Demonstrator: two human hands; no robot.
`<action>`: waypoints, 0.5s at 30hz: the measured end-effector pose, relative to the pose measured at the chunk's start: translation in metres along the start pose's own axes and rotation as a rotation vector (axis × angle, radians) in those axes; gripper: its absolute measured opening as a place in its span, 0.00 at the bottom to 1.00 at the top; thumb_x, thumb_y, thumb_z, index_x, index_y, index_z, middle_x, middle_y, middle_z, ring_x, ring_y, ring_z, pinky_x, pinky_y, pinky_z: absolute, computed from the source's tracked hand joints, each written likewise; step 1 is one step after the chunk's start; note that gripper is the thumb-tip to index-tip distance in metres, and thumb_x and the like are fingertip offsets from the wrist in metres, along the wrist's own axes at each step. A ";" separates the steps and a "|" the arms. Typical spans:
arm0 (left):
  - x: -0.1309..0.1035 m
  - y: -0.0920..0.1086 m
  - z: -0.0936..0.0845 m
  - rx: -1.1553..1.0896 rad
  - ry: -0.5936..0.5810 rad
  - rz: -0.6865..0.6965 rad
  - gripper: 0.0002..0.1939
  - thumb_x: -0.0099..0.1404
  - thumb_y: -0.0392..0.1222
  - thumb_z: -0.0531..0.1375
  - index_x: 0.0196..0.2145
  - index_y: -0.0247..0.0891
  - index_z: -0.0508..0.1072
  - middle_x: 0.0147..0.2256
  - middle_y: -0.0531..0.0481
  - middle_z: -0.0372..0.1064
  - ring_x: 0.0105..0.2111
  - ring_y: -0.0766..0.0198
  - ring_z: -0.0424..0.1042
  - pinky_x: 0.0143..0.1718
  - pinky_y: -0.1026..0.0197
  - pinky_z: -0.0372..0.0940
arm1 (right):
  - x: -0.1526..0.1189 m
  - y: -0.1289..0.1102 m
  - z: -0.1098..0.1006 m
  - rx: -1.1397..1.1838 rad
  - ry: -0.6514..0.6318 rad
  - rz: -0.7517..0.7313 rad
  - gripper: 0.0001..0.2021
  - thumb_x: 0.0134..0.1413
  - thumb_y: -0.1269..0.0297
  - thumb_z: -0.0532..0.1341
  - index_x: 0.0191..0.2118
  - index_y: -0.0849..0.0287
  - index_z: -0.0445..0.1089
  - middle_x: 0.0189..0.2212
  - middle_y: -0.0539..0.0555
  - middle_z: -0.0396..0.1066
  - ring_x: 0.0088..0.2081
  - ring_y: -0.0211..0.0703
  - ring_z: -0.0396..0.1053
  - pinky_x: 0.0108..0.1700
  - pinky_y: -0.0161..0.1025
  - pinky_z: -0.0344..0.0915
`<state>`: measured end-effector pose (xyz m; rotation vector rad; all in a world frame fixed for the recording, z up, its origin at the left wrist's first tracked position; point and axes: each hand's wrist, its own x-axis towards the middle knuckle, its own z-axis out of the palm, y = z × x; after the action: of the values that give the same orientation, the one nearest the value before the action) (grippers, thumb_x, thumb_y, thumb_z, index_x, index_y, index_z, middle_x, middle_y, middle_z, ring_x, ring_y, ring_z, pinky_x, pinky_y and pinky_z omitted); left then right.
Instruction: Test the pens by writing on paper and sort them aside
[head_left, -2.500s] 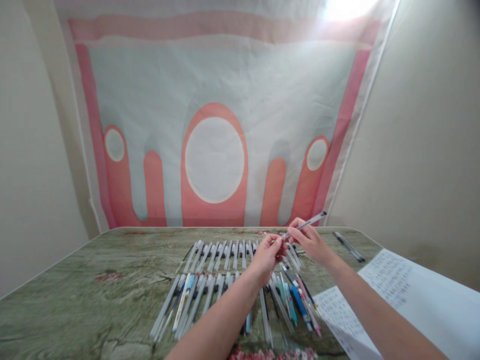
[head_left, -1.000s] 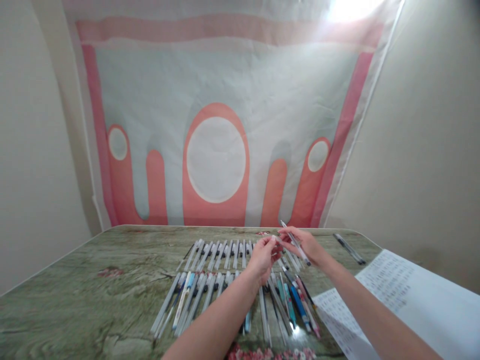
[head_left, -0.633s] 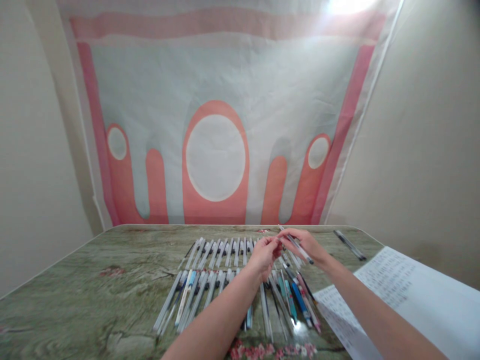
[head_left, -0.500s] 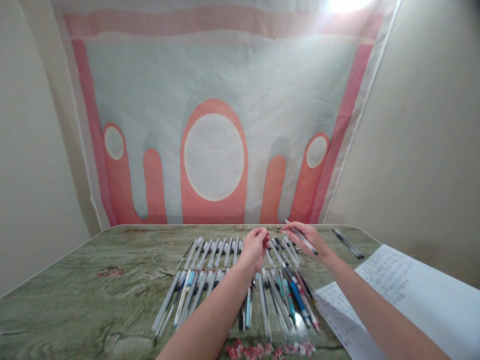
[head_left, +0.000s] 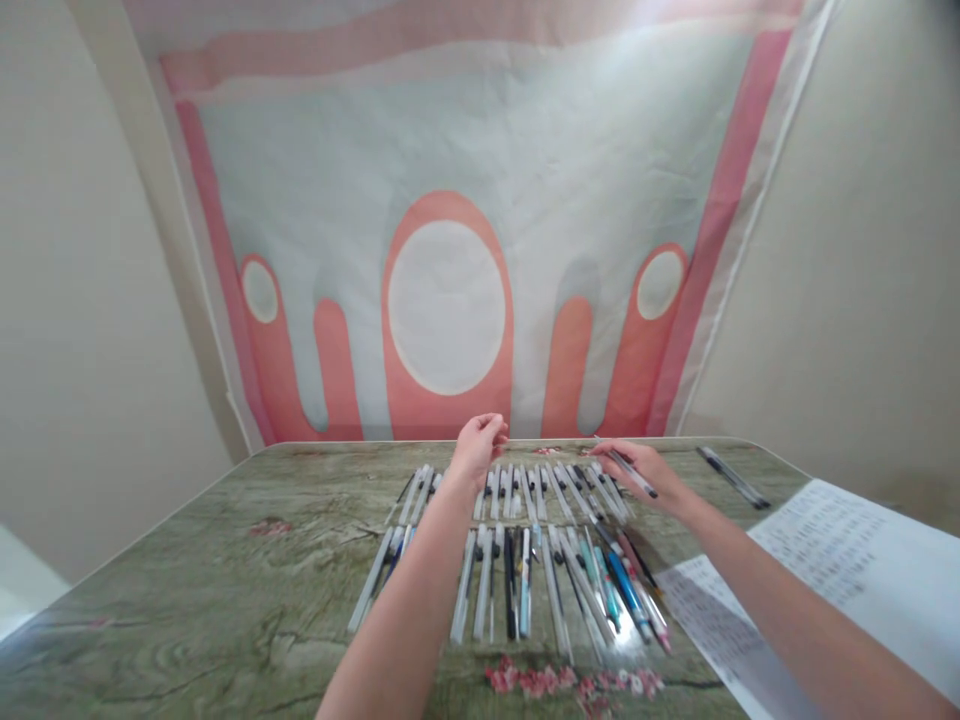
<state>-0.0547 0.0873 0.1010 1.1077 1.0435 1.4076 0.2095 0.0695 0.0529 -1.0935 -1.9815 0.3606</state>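
My right hand (head_left: 637, 468) holds a slim clear pen (head_left: 634, 474) slantwise between thumb and fingers, above the right end of the back row of pens (head_left: 559, 492). My left hand (head_left: 480, 447) is raised over the far side of that row, its fingertips pinched together. Whatever may be in that pinch is too small to make out. Nearer to me lies a front row of pens (head_left: 480, 585), mostly clear, with several coloured ones, among them a blue pen (head_left: 628, 595), at its right end. My left forearm hides part of both rows.
The rows lie on a wood-patterned table (head_left: 225, 590) with printed pink flowers. At the right are sheets of handwritten paper (head_left: 870, 560), partly under my right forearm. Dark-tipped pens (head_left: 733, 478) lie beyond the paper. A patterned cloth (head_left: 622, 170) hangs behind the table.
My left hand has moved left and farther back, away from the right hand, fingers still pinched. The right hand keeps the pen. The whole view has shifted and tilted slightly.
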 end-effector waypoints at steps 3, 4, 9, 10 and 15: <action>0.001 -0.009 -0.011 0.613 -0.167 0.160 0.07 0.51 0.39 0.58 0.30 0.34 0.68 0.27 0.49 0.67 0.24 0.70 0.64 0.26 0.67 0.58 | 0.000 0.000 -0.001 -0.026 -0.012 -0.005 0.14 0.48 0.59 0.54 0.36 0.62 0.69 0.25 0.53 0.69 0.23 0.38 0.62 0.27 0.34 0.59; 0.001 -0.014 -0.012 0.814 -0.221 0.197 0.06 0.51 0.38 0.58 0.29 0.34 0.69 0.28 0.48 0.68 0.26 0.68 0.65 0.29 0.67 0.59 | 0.000 0.000 0.000 -0.037 -0.017 -0.006 0.14 0.48 0.59 0.54 0.36 0.62 0.69 0.24 0.52 0.68 0.23 0.37 0.62 0.26 0.34 0.59; -0.004 -0.043 -0.009 1.356 -0.383 0.196 0.11 0.46 0.33 0.59 0.31 0.37 0.72 0.34 0.47 0.70 0.36 0.62 0.67 0.37 0.64 0.59 | -0.001 -0.006 0.000 -0.075 -0.025 -0.003 0.14 0.49 0.59 0.53 0.35 0.62 0.69 0.23 0.51 0.66 0.21 0.35 0.59 0.24 0.32 0.56; -0.006 -0.046 -0.007 1.369 -0.401 0.183 0.12 0.44 0.32 0.60 0.31 0.38 0.72 0.34 0.47 0.70 0.37 0.61 0.67 0.38 0.64 0.59 | -0.001 -0.008 0.000 -0.074 -0.028 -0.001 0.14 0.50 0.59 0.53 0.35 0.62 0.69 0.23 0.51 0.66 0.21 0.35 0.59 0.24 0.32 0.56; -0.011 -0.049 -0.003 1.392 -0.429 0.144 0.14 0.39 0.32 0.63 0.29 0.39 0.72 0.34 0.48 0.70 0.37 0.58 0.68 0.38 0.62 0.60 | -0.001 -0.013 -0.002 -0.035 -0.049 0.003 0.14 0.50 0.58 0.53 0.36 0.62 0.68 0.24 0.52 0.66 0.23 0.36 0.61 0.26 0.33 0.57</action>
<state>-0.0468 0.0811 0.0513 2.3460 1.6351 0.2985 0.2041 0.0611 0.0613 -1.1195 -2.0360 0.3583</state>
